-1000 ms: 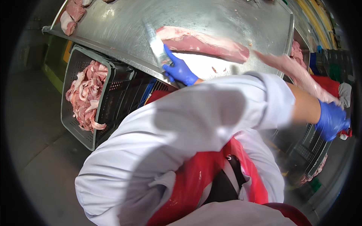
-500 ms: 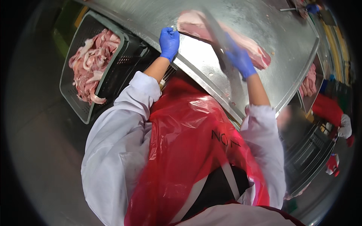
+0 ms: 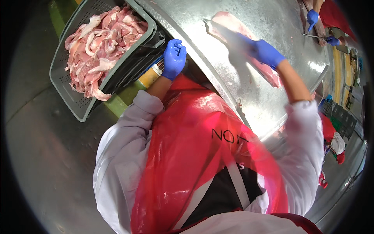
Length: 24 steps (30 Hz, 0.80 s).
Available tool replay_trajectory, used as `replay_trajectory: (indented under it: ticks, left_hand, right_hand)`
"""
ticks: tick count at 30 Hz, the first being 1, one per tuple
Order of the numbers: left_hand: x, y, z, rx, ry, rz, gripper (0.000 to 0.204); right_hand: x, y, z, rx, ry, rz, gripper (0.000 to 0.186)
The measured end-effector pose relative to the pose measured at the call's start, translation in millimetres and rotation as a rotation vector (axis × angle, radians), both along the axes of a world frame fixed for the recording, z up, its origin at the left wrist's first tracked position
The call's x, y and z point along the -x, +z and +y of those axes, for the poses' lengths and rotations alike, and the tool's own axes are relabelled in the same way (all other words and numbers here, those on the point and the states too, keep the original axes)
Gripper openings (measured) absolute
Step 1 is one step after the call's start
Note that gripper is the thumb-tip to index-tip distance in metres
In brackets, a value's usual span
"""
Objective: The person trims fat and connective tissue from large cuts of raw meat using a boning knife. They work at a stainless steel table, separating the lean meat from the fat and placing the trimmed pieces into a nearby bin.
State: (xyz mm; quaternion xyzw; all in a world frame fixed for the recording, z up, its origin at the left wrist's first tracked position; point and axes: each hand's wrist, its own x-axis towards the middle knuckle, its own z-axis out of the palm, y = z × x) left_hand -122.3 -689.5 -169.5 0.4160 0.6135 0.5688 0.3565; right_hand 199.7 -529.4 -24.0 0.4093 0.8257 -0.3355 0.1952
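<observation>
A long pale slab of meat (image 3: 229, 19) with pink edges lies on the metal table (image 3: 187, 15). Over it my right hand (image 3: 269, 54), in a blue glove, grips a knife (image 3: 221, 31). The blurred blade points left and spans the slab's left part; the handle is hidden by my fingers. Beside the table's near edge my left hand (image 3: 173, 59), also gloved in blue, is raised with its fingers curled in. Nothing shows in it.
At the left stands a grey crate (image 3: 82, 117) heaped with meat trimmings (image 3: 103, 50), close to my left hand. Small scraps (image 3: 240, 104) lie along the table's near edge. At the far right, a co-worker's blue-gloved hands (image 3: 312, 18) are around a thin metal tool (image 3: 313, 36).
My right hand and knife have swung up and right, the blade now lying across the slab. My left hand has turned, its curled fingers facing me. The view has shifted, showing more of the crate.
</observation>
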Motion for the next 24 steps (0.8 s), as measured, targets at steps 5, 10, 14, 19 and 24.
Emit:
replay_trajectory:
  ticks: [5,10,14,19,24]
  left_hand:
    - [3,5,37,-0.06,-0.055,0.043,0.024]
    - [-33,-9,99,0.082,-0.154,0.239,0.028]
    - [-49,-7,123,0.181,-0.305,0.406,0.017]
    - [-45,-12,109,0.097,-0.236,0.267,0.01]
    - [-53,-12,101,-0.042,-0.192,0.337,0.011]
  right_hand:
    - [33,31,-7,0.152,-0.155,-0.109,0.073]
    - [-48,45,-25,0.098,-0.192,0.238,0.074]
    - [-10,45,-17,0.131,-0.588,0.174,0.074]
    - [42,-35,-8,-0.092,-0.45,0.398,0.069]
    - [49,-115,10,-0.112,-0.266,0.454,0.066]
